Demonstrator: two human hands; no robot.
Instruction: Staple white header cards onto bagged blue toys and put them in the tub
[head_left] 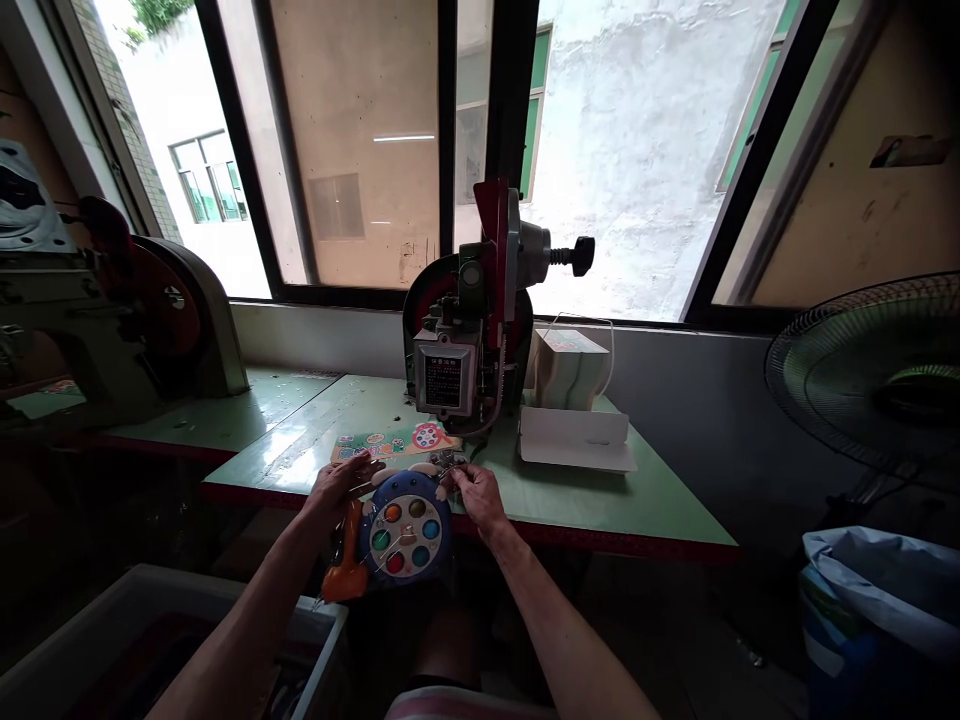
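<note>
Seemingly midway, holding the blue toy point(406, 538), not yet set down, at the front edge of the table point(637, 512), pinching its upper right with the right hand point(480, 495), curling the left hand point(337, 487) with uncertain hold, before the machine point(472, 278).

Clockwise about the centre machine point(446, 375), itself painted and bare metal: rough plaster on the outside wall point(637, 150) towards one; matt white card in the open box point(574, 440) at four; smooth, shiny plastic on the blue toy point(406, 532) at seven; glossy green table point(292, 440) at eight.
</note>
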